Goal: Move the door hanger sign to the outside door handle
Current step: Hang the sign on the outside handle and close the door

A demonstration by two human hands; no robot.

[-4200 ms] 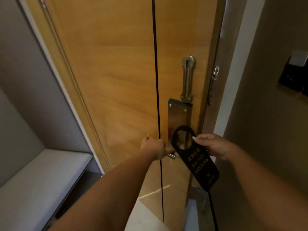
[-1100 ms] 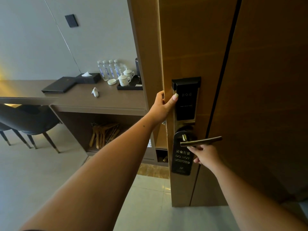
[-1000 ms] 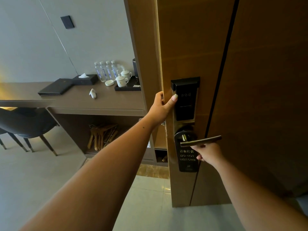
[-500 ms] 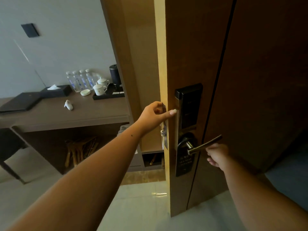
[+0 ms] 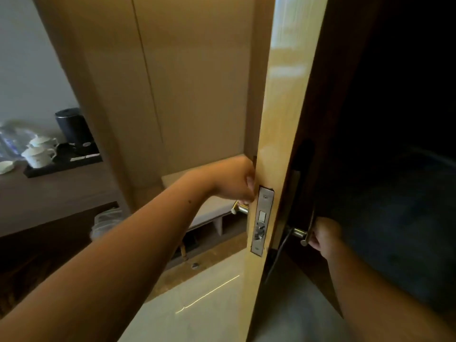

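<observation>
Two hands on door (image 5: 283,119) | left hand (image 5: 234,180) curled round inner handle (image 5: 240,208) | right hand (image 5: 325,236) gripping outer handle (image 5: 299,234) | sign (image 5: 277,257) hanging edge-on from outer handle

Both forearms are bare to the frame edge, with no sleeves, watch or rings visible. The left hand (image 5: 234,180) and right hand (image 5: 324,234) are ungloved. A small dark mole marks the left forearm (image 5: 189,201).
</observation>
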